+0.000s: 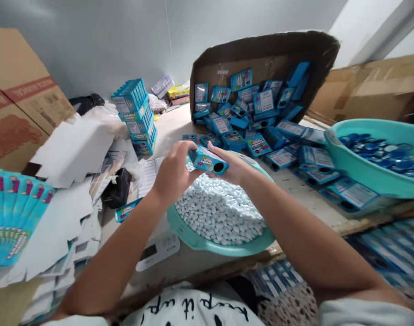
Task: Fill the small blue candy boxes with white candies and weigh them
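Both my hands hold one small blue candy box (207, 160) above a teal basin (193, 240) heaped with small white candies (220, 208). My left hand (175, 172) is closed on the box's left end, fingers curled over it. My right hand (236, 165) cups the box from the right and below. The box lies sideways, with a round dark hole at its right end.
A tipped cardboard carton (261, 54) spills several blue boxes (247, 122) over the table. A second teal basin (363, 172) at right holds blue caps. A stack of filled boxes (139, 117) stands at centre left. Flat blue sleeves (13, 213), white card and a white scale (157, 249) lie at left.
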